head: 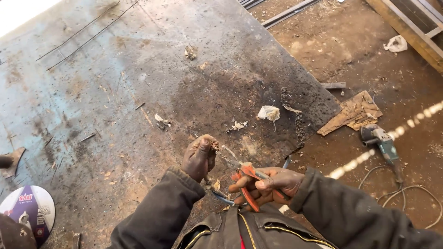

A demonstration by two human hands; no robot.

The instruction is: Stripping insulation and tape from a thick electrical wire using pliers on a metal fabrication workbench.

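Pliers [240,173] in right hand [272,184], left hand [199,157] pinching perhaps wire.

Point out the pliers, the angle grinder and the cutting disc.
pliers [249,177], head view, on the orange handle.
angle grinder [380,138], head view, on its body.
cutting disc [30,210], head view, on its labelled face.

A rusty, scuffed metal table [115,92] fills the frame's left. Crumpled paper scraps [268,112] lie right of centre, thin wires [83,34] upper left, a cutting disc [30,210] lower left.
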